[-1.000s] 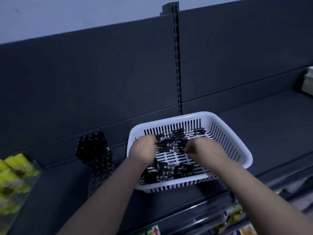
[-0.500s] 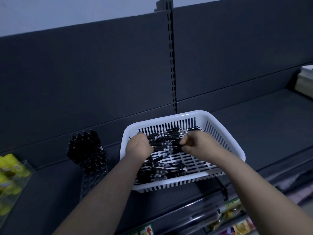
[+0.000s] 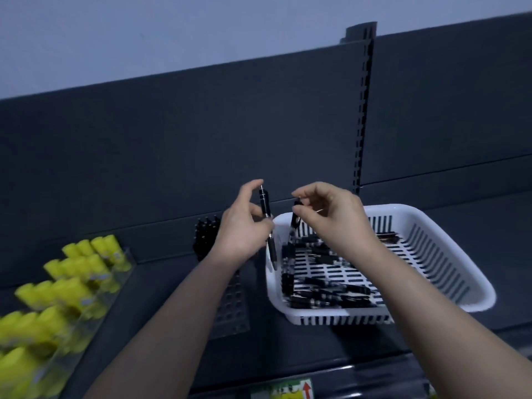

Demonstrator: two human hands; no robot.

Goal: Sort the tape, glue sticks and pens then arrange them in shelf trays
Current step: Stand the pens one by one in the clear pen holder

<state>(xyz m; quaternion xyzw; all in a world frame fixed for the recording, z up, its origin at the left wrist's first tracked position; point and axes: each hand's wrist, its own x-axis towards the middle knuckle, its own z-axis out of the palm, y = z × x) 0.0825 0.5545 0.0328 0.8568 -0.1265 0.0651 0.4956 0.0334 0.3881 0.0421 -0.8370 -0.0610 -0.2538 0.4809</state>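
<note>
Up at a dark grey metal shelf (image 3: 316,347), the left hand (image 3: 241,234) has a slim black click pen (image 3: 264,203) in its grip, thumb and curled fingers pinching the barrel near its middle so that the pen stands nearly upright, button end up and tip pointing down just outside the left rim of a white slotted plastic basket (image 3: 478,298). Beside it the right hand (image 3: 336,223) pinches a second black pen (image 3: 294,223) by its upper end between thumb and forefinger, the rest of it hanging down over the basket's left back corner; the other fingers are loosely curled. Many more loose black pens (image 3: 331,298) lie flat on the basket's floor, mostly heaped along the front and left sides. Just left of the basket, partly hidden by the left forearm, sits a grey perforated pen tray (image 3: 233,306) with a cluster of black pens standing upright (image 3: 205,234) in its back rows. Farther left, yellow glue sticks (image 3: 74,272) stand packed in rows in a clear plastic tray (image 3: 86,326), blurred in this view.
</note>
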